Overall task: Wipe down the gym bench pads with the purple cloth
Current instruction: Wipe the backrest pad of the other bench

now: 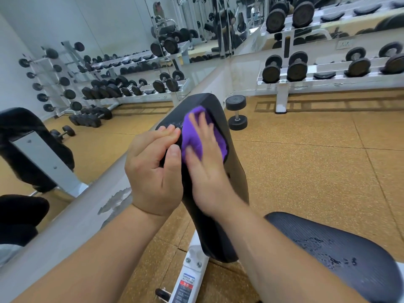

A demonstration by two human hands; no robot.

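Observation:
A black, raised back pad [236,171] of the gym bench runs away from me in the middle of the view. The purple cloth [196,130] lies bunched on its upper part. My right hand [205,169] presses flat on the cloth with fingers spread; it looks motion-blurred. My left hand [153,169] grips the pad's left edge, thumb on top next to the cloth. The black seat pad [341,246] sits at lower right with water droplets on it.
The bench's white frame [188,278] shows below the back pad. A dumbbell [237,112] stands on the cork-coloured floor just right of the pad. Dumbbell racks [328,77] line the far wall; a mirror wall [65,84] with a white ledge runs along the left.

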